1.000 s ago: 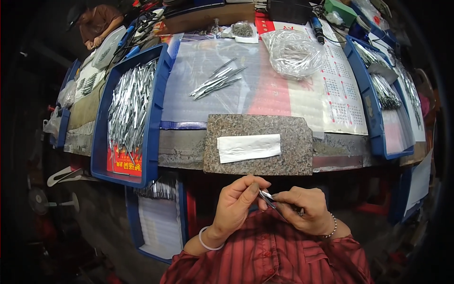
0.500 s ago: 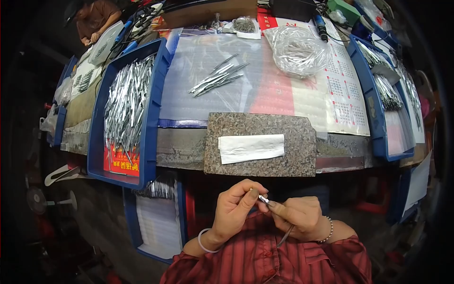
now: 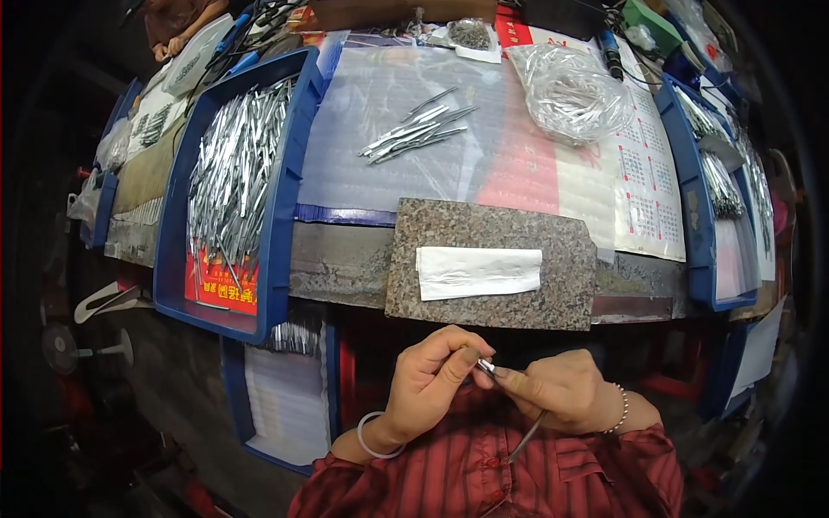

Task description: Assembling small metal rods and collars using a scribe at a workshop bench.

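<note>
Close to my chest, both hands meet in front of the granite slab. My left hand (image 3: pixel 436 375) is closed, thumb and index finger pinching one end of a small shiny metal piece (image 3: pixel 487 368). My right hand (image 3: pixel 561 390) is closed too, its thumb pressing toward the other end of that piece. From under the right hand a thin dark metal rod (image 3: pixel 528 438) sticks out, slanting down to the left; its upper part is hidden in the fingers. On the granite slab (image 3: pixel 492 312) lies a folded white cloth or tissue (image 3: pixel 479 274).
A blue tray (image 3: pixel 294 164) of slender silvery metal pieces (image 3: pixel 237 173) stands left. More such pieces (image 3: pixel 419 134) lie on the plastic sheet (image 3: pixel 345 186). A clear plastic bag (image 3: pixel 574 95) and another blue tray (image 3: pixel 695 220) are right. A person's hand (image 3: pixel 168 47) shows far left.
The tabletop has shifted slightly in view, the slab appearing further right. My hands stay together on the metal piece; the right hand sits a little further right, and more of the rod shows.
</note>
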The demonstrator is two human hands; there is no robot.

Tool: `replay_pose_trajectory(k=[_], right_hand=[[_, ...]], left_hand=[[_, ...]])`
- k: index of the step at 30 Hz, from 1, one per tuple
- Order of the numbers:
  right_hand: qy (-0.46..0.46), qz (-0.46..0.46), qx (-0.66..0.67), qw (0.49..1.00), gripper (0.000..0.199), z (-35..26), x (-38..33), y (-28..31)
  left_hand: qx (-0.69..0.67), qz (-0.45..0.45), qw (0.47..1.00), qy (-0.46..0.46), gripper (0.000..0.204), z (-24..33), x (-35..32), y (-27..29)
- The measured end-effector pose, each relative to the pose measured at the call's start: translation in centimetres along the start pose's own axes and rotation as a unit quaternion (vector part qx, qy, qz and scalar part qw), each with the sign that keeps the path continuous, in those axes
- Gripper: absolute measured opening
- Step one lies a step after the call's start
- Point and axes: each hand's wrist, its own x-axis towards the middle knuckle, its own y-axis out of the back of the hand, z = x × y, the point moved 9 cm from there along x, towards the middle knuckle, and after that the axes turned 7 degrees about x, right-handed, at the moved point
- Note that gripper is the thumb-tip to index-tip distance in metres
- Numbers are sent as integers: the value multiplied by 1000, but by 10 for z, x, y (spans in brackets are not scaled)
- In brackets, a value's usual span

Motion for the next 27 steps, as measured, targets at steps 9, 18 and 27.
replay_pose_trajectory(k=[9, 18, 27], right_hand=[[45, 59, -127, 989, 27, -9, -5, -13], [59, 47, -83, 994, 32, 0, 5, 10], [54, 10, -133, 990, 24, 7, 37, 26]], left_hand=[[-16, 12, 1000, 8, 16, -7, 1, 6], [111, -80, 988, -76, 12, 27, 14, 8], [348, -43, 900, -258, 18, 67, 34, 4]])
